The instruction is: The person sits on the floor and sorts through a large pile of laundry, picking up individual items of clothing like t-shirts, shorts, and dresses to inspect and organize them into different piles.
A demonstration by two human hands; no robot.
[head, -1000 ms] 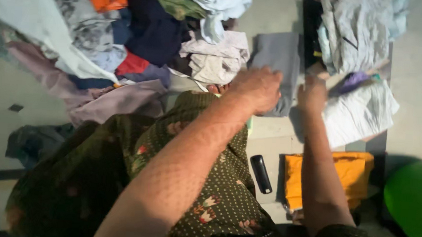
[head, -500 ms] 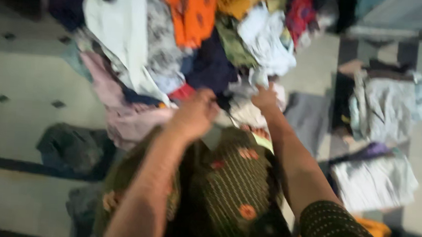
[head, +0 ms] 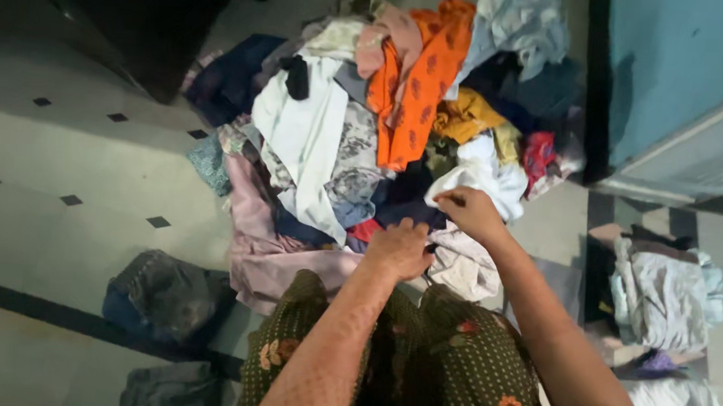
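Across a pale tiled floor [head: 62,176] with small dark diamond insets, a big heap of mixed clothes [head: 399,130] spread wide, reaching from near the dark cabinet [head: 147,14] at top left to the blue wall [head: 679,64] at right. Within the heap, a long white garment [head: 307,141] draped down the middle, an orange printed cloth [head: 410,89] just beside it, a pink piece [head: 267,247] trailing off the lower left edge. Down the right side, well apart from the heap, a folded stack of pale laundry [head: 666,288]. Lower left on the floor, a dark crumpled bundle [head: 163,295] lying alone. Nearest the camera, a dark green dotted floral garment [head: 452,367] beneath both forearms. At the heap's near edge, the left hand [head: 399,249] laid knuckles up on the clothes, fingers curled down into the fabric; whether gripping anything, cannot tell. Just beside it, the right hand [head: 470,211] with fingers pinched narrow on the edge of a white cloth [head: 480,173] at the heap's front.
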